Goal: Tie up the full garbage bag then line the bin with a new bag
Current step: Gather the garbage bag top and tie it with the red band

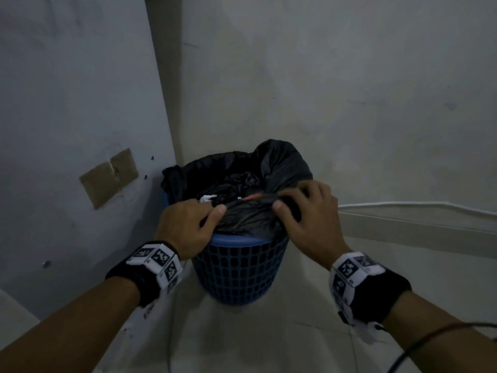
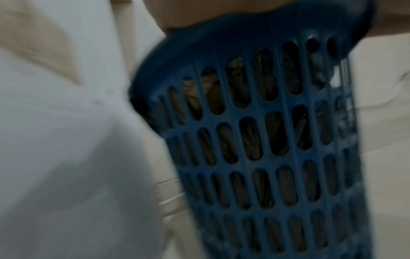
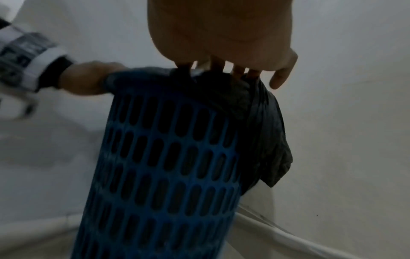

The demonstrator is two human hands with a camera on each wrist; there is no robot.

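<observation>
A blue mesh bin (image 1: 236, 267) stands on the floor in a room corner, lined with a full black garbage bag (image 1: 247, 211). My left hand (image 1: 188, 224) grips the bag's near edge at the bin's left rim, thumb on top. My right hand (image 1: 306, 211) pinches the bag's edge on the right side, fingers curled over the plastic. White and red scraps (image 1: 207, 198) show inside the bag. In the right wrist view my right hand's fingers (image 3: 235, 68) dig into the bag (image 3: 266, 140), which hangs over the bin (image 3: 168, 157). The left wrist view shows the bin's wall (image 2: 266, 140) up close.
A grey wall panel with two taped brown patches (image 1: 109, 179) stands at the left. A pale wall rises behind the bin. A white cable (image 1: 416, 204) runs along the wall's base at the right. Pale tiled floor (image 1: 242, 340) lies in front of the bin.
</observation>
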